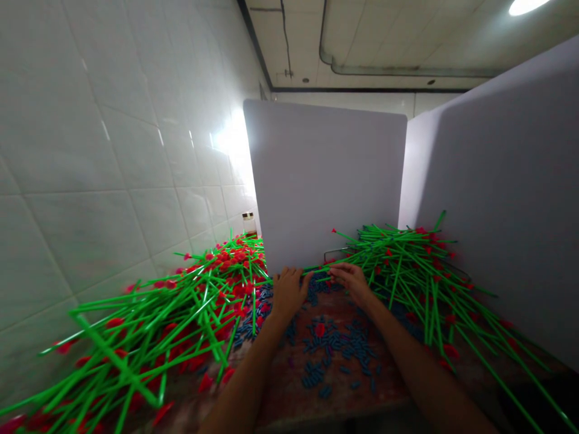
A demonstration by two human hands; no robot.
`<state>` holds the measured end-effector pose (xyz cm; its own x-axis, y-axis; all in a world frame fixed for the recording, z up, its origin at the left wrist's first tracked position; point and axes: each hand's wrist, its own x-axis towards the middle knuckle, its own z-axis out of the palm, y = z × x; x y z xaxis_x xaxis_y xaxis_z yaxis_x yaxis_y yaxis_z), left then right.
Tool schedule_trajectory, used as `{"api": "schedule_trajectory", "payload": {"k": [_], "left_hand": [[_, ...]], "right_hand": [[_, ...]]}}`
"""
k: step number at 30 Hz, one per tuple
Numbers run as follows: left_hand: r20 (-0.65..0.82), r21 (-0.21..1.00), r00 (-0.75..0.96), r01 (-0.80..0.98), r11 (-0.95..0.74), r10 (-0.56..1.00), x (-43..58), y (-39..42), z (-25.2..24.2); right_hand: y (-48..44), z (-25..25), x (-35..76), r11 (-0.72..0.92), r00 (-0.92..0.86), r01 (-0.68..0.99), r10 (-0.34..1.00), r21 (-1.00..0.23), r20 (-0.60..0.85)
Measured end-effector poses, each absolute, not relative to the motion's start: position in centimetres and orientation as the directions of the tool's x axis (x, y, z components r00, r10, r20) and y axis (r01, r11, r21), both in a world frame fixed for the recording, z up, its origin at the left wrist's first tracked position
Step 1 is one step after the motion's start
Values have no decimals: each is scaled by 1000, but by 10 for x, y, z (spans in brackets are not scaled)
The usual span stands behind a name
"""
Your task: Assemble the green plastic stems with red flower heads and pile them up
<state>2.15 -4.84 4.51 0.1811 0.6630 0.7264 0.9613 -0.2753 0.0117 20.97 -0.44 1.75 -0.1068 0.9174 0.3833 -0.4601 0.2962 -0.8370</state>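
At the middle of the worktop, my left hand is closed around a thin green plastic stick. This stick lies almost level and runs toward my right hand. The fingertips of my right hand are pinched together by its right end; whatever small piece they grip is too small to make out. Below and between my hands lie many small dark blue tube-like pieces, scattered loose. One red piece rests among them.
A big heap of green sticks with red ends covers the left side. Another pile of green sticks spreads on the right. Grey-white panels stand behind and at right. A jar stands by the tiled wall.
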Motion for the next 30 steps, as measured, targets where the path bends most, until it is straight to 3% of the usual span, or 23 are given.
{"api": "schedule_trajectory", "payload": {"k": [5,8,11,16,22,25,27,30], "left_hand": [[698,-47,238,956,-288,675,18,-48,47],[670,-133,335,932,-337,663,25,-51,48],[645,-224,466,873,-433,606,36,-55,49],[731,-214,508,804,-555,455,44,-60,54],[883,-34,349,714,-700,313,42,-62,50],[902,82,249,705,-704,354,41,-61,49],[866,130,267,696,-706,422,39,-60,50],[795,174,338,668,-723,503,37,-58,52]], "right_hand": [[5,0,212,512,-134,-26,849,-858,511],[1,-8,202,651,-174,227,759,-725,627],[-9,-7,186,712,-195,312,696,-629,691],[-21,4,174,681,-147,265,728,-683,669],[-22,14,177,649,-100,39,759,-760,643],[-22,19,179,501,-67,-95,859,-860,508],[-21,21,181,389,-97,-173,908,-905,409],[-21,22,185,339,-125,-231,919,-912,373]]}}
